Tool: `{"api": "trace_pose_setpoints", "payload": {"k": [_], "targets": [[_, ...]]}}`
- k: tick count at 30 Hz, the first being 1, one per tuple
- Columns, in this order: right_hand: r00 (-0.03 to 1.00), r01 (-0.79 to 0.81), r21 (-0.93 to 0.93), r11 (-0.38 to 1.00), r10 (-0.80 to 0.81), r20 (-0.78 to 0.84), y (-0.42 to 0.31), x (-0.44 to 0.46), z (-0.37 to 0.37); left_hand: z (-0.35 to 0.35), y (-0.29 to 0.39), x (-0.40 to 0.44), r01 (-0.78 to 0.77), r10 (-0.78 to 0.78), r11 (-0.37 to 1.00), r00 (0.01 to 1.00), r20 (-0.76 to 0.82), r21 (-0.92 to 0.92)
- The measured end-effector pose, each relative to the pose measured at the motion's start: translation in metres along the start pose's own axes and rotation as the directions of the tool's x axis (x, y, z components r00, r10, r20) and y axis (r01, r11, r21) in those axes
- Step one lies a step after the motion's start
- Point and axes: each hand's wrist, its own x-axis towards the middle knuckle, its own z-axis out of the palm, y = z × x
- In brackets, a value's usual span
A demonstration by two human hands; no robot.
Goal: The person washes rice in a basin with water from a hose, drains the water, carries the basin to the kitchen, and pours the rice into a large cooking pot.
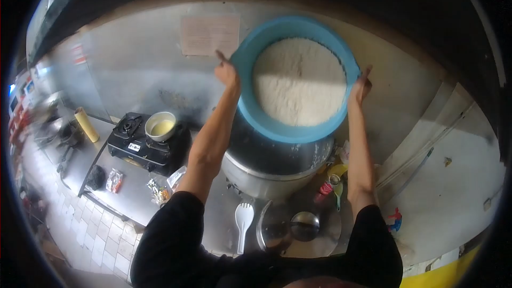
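A large light-blue plastic basin (pixel 246 96) is held up between my hands. White grain that looks like rice (pixel 298 88) fills much of it. My left hand (pixel 228 72) is closed on the basin's left rim, with one finger sticking out. On the opposite rim, my right hand (pixel 361 86) grips with its thumb or a finger raised. Below the basin stands a wide metal pot (pixel 266 181) with a dark interior, its far part hidden behind the basin. A white slotted rice paddle (pixel 244 224) lies in front of the pot, beside a round metal lid (pixel 333 229).
To the left, a black gas stove (pixel 136 146) carries a small pot (pixel 161 126) with yellowish liquid. Small packets (pixel 114 180) lie before it. A yellow roll (pixel 87 125) stands farther left. Jars and a red-labelled container (pixel 325 188) crowd the pot's right side. Behind, a paper sheet (pixel 210 35) hangs on the wall.
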Motion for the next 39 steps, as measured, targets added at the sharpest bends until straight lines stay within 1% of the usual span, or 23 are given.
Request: {"api": "trace_pose_setpoints", "payload": {"k": [1,2,3,5,7,9,10,11,13,15,16,19,23,25,26,28,29,31,32,34,35,37,39], "targets": [[1.000,-0.002,-0.001,1.000,0.002,0.002,0.008,-0.009,-0.003,0.002,-0.009,0.003,0.063,-0.065,0.996,0.998,0.026,0.063],[0.998,0.061,0.106,0.992,-0.061,-0.001,0.012,-0.014,0.001,0.008,-0.012,0.009,0.053,-0.055,0.997,0.998,0.026,0.055],[0.992,0.125,0.202,0.971,-0.125,-0.009,0.013,-0.017,0.001,0.013,-0.020,0.010,0.078,-0.079,0.996,0.996,-0.032,-0.041],[0.987,0.159,0.175,0.972,-0.159,-0.014,0.015,-0.026,0.000,0.007,-0.033,0.006,0.096,-0.108,0.987,0.990,-0.089,-0.129],[0.980,0.200,0.161,0.966,-0.200,-0.020,0.014,-0.026,0.004,0.001,-0.038,0.005,0.224,-0.233,0.966,0.971,-0.056,-0.126],[0.933,0.360,0.184,0.915,-0.353,-0.070,0.020,-0.026,0.006,0.003,-0.044,0.005,0.194,-0.213,0.963,0.973,-0.085,-0.188],[0.932,0.363,0.188,0.913,-0.357,-0.064,0.020,-0.021,0.007,0.006,-0.045,0.007,0.158,-0.192,0.954,0.975,-0.114,-0.253],[0.916,0.402,0.123,0.907,-0.399,-0.050,0.024,-0.021,0.002,0.005,-0.047,0.011,0.165,-0.199,0.956,0.973,-0.120,-0.244],[0.903,0.429,0.035,0.903,-0.428,-0.021,0.033,-0.027,-0.010,0.002,-0.051,0.012,0.303,-0.324,0.930,0.943,-0.078,-0.209],[0.833,0.553,0.109,0.826,-0.550,-0.061,0.032,-0.032,-0.002,-0.005,-0.058,0.008,0.321,-0.341,0.932,0.934,-0.107,-0.168],[0.791,0.611,0.073,0.788,-0.606,-0.082,0.030,-0.037,0.000,-0.007,-0.058,0.006,0.329,-0.347,0.934,0.928,-0.133,-0.138],[0.779,0.626,0.014,0.780,-0.624,-0.056,0.027,-0.053,-0.003,-0.015,-0.060,-0.002,0.413,-0.431,0.897,0.897,-0.097,-0.158],[0.820,0.571,0.059,0.819,-0.567,-0.075,0.034,-0.058,-0.001,-0.017,-0.063,-0.002,0.417,-0.430,0.873,0.903,0.004,-0.252],[0.757,0.652,0.063,0.755,-0.646,-0.096,0.037,-0.062,-0.006,-0.018,-0.074,-0.002,0.353,-0.365,0.856,0.930,0.043,-0.379],[0.758,0.652,0.065,0.756,-0.646,-0.093,0.038,-0.065,-0.010,-0.019,-0.079,-0.001,0.351,-0.365,0.856,0.930,0.039,-0.380],[0.721,0.693,0.031,0.720,-0.692,-0.032,0.031,-0.076,-0.016,-0.024,-0.087,0.003,0.408,-0.331,0.725,0.913,0.237,-0.555],[0.720,0.694,0.034,0.719,-0.694,-0.030,0.032,-0.074,-0.016,-0.022,-0.090,0.004,0.405,-0.330,0.724,0.914,0.235,-0.558],[0.566,0.824,0.007,0.566,-0.822,-0.067,0.034,-0.074,-0.017,-0.019,-0.089,0.000,0.392,-0.326,0.712,0.919,0.221,-0.582],[0.573,0.819,0.002,0.574,-0.818,-0.062,0.036,-0.077,-0.021,-0.021,-0.089,-0.001,0.397,-0.333,0.715,0.917,0.218,-0.575],[0.557,0.830,0.024,0.557,-0.829,-0.043,0.022,-0.082,-0.025,-0.008,-0.098,0.015,0.373,-0.225,0.712,0.924,0.311,-0.594],[0.563,0.826,0.015,0.563,-0.825,-0.038,0.024,-0.081,-0.026,-0.004,-0.104,0.023,0.381,-0.235,0.714,0.921,0.312,-0.587],[0.533,0.830,-0.142,0.540,-0.842,-0.082,0.031,-0.074,-0.030,0.000,-0.112,0.034,0.429,-0.337,0.750,0.903,0.267,-0.503],[0.554,0.821,-0.134,0.556,-0.831,-0.055,0.041,-0.077,-0.032,-0.003,-0.112,0.032,0.478,-0.390,0.763,0.877,0.279,-0.435]]}}
